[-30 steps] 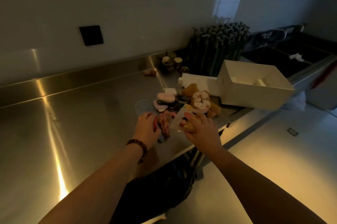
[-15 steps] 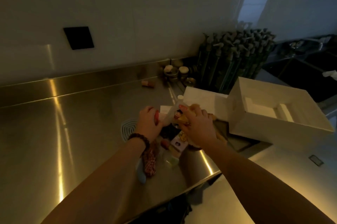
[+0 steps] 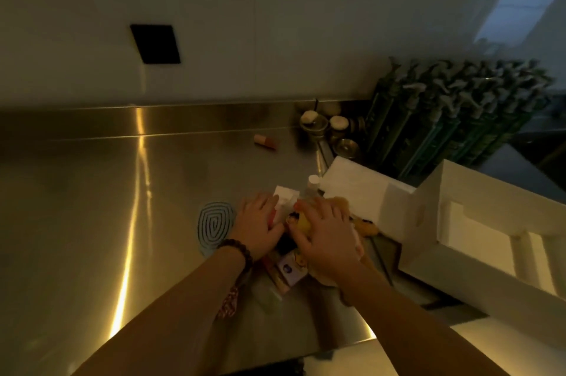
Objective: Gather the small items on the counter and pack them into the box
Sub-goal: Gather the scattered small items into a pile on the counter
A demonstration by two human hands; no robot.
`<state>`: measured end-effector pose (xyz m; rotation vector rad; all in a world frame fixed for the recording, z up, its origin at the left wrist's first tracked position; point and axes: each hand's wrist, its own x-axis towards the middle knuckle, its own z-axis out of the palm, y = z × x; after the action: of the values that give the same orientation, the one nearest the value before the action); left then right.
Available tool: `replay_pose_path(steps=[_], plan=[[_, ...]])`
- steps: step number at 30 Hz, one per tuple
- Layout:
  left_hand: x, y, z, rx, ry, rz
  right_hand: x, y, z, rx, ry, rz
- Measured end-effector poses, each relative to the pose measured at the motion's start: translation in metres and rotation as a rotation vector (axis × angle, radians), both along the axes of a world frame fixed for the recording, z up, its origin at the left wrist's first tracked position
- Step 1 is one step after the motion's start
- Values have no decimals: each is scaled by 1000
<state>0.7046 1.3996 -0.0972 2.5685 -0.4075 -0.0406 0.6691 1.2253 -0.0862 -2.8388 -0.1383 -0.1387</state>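
A pile of small items lies mid-counter, and both hands rest on it. My left hand [image 3: 258, 230] curls around a small red item [image 3: 271, 217], mostly hidden by the fingers. My right hand [image 3: 326, 233] lies over the pile with its fingers on a yellow packet [image 3: 303, 222]. Around them are a small white carton [image 3: 287, 196], a white-capped bottle [image 3: 313, 183], a printed card packet [image 3: 291, 268] and orange plush pieces [image 3: 366, 227]. The open white box [image 3: 428, 216] stands just right of the pile.
A blue spiral mat [image 3: 216, 224] lies left of my hands. A cork-like piece [image 3: 265, 141] and small jars [image 3: 314, 123] sit near the backsplash. Green pump bottles [image 3: 453, 112] crowd the back right. A flat white lid [image 3: 355, 185] leans by the box. The counter's front edge is close.
The view has tipped down and closer to the counter. Both hands have dropped from above the pile onto it, and the right hand has flattened over the yellow packet.
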Motion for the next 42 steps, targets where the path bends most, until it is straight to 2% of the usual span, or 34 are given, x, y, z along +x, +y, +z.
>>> replay_pose_path(steps=[6,14,20,24,26,30,33,39,42], plan=[[17,8,9,-34,8,175,44,-1,31,60,-65,156],[44,46,11,33,17,426,160,16,46,76,24,316],[61,66,-5,88,86,512,246,40,19,-106,310,345],[68,80,-24,144,137,513,279,55,0,-272,299,439],[68,89,-35,169,163,507,291,64,-11,-284,265,494],[69,103,-51,156,195,520,302,73,-30,-242,263,523],[73,102,-55,171,194,494,302,76,-31,-142,259,468],[71,100,-49,161,203,468,272,97,-2,217,178,488],[58,99,-38,91,173,456,239,109,13,434,253,505]])
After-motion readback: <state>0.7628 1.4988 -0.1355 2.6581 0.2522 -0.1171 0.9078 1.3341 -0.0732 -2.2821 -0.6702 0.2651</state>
